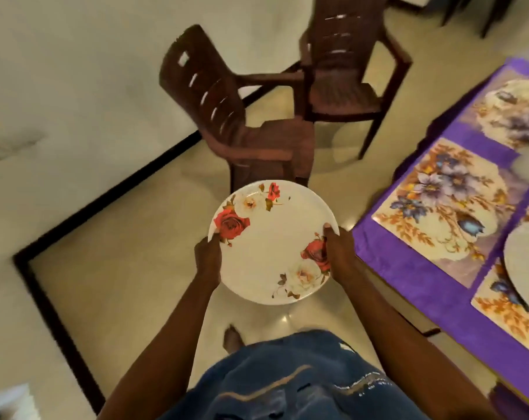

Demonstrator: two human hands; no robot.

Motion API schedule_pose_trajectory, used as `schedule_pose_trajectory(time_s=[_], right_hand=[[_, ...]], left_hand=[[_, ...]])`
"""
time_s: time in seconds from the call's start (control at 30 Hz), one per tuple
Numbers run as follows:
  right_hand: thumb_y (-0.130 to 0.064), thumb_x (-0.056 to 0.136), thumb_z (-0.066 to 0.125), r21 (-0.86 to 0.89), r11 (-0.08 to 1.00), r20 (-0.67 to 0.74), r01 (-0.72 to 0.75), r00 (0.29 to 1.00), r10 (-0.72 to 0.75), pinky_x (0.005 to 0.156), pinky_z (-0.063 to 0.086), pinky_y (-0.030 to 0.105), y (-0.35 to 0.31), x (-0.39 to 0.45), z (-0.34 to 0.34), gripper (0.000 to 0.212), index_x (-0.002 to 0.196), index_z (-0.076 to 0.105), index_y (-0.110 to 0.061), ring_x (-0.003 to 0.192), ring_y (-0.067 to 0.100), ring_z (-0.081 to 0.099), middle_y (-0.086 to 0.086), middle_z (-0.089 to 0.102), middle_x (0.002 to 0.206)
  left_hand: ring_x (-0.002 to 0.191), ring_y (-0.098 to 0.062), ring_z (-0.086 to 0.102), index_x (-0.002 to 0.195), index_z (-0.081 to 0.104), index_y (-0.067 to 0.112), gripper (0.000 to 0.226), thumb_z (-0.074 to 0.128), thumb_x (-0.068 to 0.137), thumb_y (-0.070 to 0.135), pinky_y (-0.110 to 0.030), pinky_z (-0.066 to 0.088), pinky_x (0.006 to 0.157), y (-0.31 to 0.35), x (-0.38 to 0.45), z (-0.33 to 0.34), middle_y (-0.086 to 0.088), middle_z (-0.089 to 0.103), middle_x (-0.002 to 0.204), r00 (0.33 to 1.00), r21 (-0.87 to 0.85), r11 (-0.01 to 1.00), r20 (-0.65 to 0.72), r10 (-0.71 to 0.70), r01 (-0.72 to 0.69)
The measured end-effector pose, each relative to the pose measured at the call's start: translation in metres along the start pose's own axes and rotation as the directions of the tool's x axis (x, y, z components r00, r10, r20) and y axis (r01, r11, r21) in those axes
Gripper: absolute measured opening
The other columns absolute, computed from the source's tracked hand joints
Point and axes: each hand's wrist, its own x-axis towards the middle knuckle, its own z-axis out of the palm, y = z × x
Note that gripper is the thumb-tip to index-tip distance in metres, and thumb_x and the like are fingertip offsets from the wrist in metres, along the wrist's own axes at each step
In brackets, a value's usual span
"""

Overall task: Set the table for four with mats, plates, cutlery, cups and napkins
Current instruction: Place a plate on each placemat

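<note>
Carrying: rose-patterned plate (272, 242), held over the floor, left of the purple-clothed surface (387, 237)
Grip: left hand (208, 257) and right hand (340, 253) clasp opposite rims
Handling: probably stiff, smooth, breakable; rim hold suits

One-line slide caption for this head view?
Both hands, left and right, carry a rose-patterned plate toward the purple-clothed table.

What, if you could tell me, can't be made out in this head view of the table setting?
- Second plate: cut off by the right edge.
- Fingers of the left hand and right hand: hidden under the held plate.
- Far mat: pattern blurred.
- Cutlery, cups, napkins: none in view.
</note>
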Motion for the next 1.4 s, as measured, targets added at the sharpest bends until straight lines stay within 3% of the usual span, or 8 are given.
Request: schedule_pose_trajectory(time_s=[0.23, 0.4, 0.57, 0.77, 1.1, 1.13, 1.3, 1.4], right_hand=[[-0.032, 0.096, 0.057, 0.203, 0.979, -0.332, -0.027, 0.938, 0.095, 0.075, 0.055, 0.037, -0.01, 0.009, 0.008, 0.024, 0.101, 0.066, -0.01, 0.085, 0.025, 0.069, 0.008, 0.071, 0.094], [-0.033, 0.096, 0.057, 0.218, 0.976, -0.491, -0.001, 0.864, 0.11, 0.081, 0.053, 0.038, -0.009, 0.04, -0.005, 0.021, 0.102, 0.063, -0.014, 0.092, 0.025, 0.066, 0.006, 0.068, 0.099], [-0.032, 0.098, 0.054, 0.259, 0.966, -0.544, -0.006, 0.826, 0.151, 0.081, 0.052, 0.034, -0.023, 0.081, -0.016, 0.026, 0.114, 0.061, -0.012, 0.096, 0.021, 0.064, 0.002, 0.066, 0.103], [-0.032, 0.099, 0.052, 0.244, 0.97, -0.637, -0.005, 0.753, 0.165, 0.078, 0.051, 0.031, -0.047, 0.123, -0.039, 0.027, 0.112, 0.066, -0.012, 0.092, 0.02, 0.066, 0.002, 0.07, 0.1], [-0.032, 0.1, 0.051, 0.362, 0.932, -0.798, 0.014, 0.521, 0.302, 0.079, 0.045, 0.027, -0.054, 0.133, -0.08, 0.028, 0.115, 0.065, -0.013, 0.092, 0.017, 0.062, -0.003, 0.065, 0.097], [-0.032, 0.1, 0.051, 0.385, 0.923, -0.802, 0.021, 0.502, 0.323, 0.075, 0.045, 0.025, -0.053, 0.135, -0.084, 0.029, 0.115, 0.065, -0.012, 0.092, 0.017, 0.062, -0.002, 0.066, 0.098], [-0.032, 0.102, 0.047, 0.51, 0.856, -0.804, 0.083, 0.4, 0.441, 0.075, 0.052, 0.024, -0.06, 0.148, -0.095, 0.028, 0.112, 0.064, -0.013, 0.089, 0.017, 0.066, 0.0, 0.069, 0.103], [-0.037, 0.102, 0.046, 0.54, 0.838, -0.812, 0.077, 0.311, 0.494, 0.09, 0.053, 0.04, -0.056, 0.156, -0.099, 0.033, 0.12, 0.063, -0.014, 0.097, 0.02, 0.064, 0.004, 0.068, 0.114]], left_hand=[[0.074, -0.026, 0.063, 0.085, 0.068, 0.006, 0.018, 0.065, 0.087, 0.023, -0.034, 0.052, 0.067, 0.07, 0.066, 0.063, -0.011, 0.067, 0.079, 0.936, 0.147, 0.988, 0.353, -0.006, -0.05], [0.129, -0.039, 0.051, 0.139, 0.053, 0.014, 0.057, 0.049, 0.096, 0.051, -0.056, 0.034, 0.112, 0.094, 0.1, 0.126, -0.016, 0.056, 0.138, 0.655, 0.168, 0.971, 0.718, -0.237, 0.167], [0.118, -0.037, 0.059, 0.134, 0.056, 0.014, 0.053, 0.043, 0.099, 0.052, -0.047, 0.054, 0.092, 0.116, 0.12, 0.194, -0.015, 0.063, 0.129, 0.469, 0.248, 0.927, 0.807, -0.359, 0.282], [0.14, -0.041, 0.033, 0.152, 0.031, 0.014, 0.064, 0.036, 0.102, 0.053, -0.058, 0.023, 0.116, 0.138, 0.133, 0.276, -0.016, 0.033, 0.154, 0.408, 0.342, 0.932, 0.839, -0.36, 0.118], [0.126, -0.041, 0.053, 0.144, 0.045, 0.021, 0.084, 0.053, 0.081, 0.077, -0.063, 0.04, 0.103, 0.139, 0.119, 0.4, -0.015, 0.054, 0.14, 0.299, 0.531, 0.846, 0.801, -0.519, 0.047], [0.125, -0.042, 0.053, 0.143, 0.048, 0.021, 0.082, 0.051, 0.083, 0.076, -0.064, 0.04, 0.102, 0.141, 0.116, 0.411, -0.016, 0.055, 0.139, 0.244, 0.523, 0.851, 0.819, -0.519, 0.052], [0.121, -0.043, 0.056, 0.138, 0.055, 0.016, 0.072, 0.064, 0.083, 0.062, -0.066, 0.043, 0.098, 0.146, 0.122, 0.473, -0.017, 0.057, 0.137, 0.254, 0.534, 0.842, 0.807, -0.534, 0.073], [0.123, -0.041, 0.055, 0.139, 0.052, 0.019, 0.056, 0.052, 0.095, 0.052, -0.064, 0.044, 0.097, 0.154, 0.128, 0.51, -0.013, 0.058, 0.137, 0.191, 0.579, 0.807, 0.784, -0.591, 0.117]])
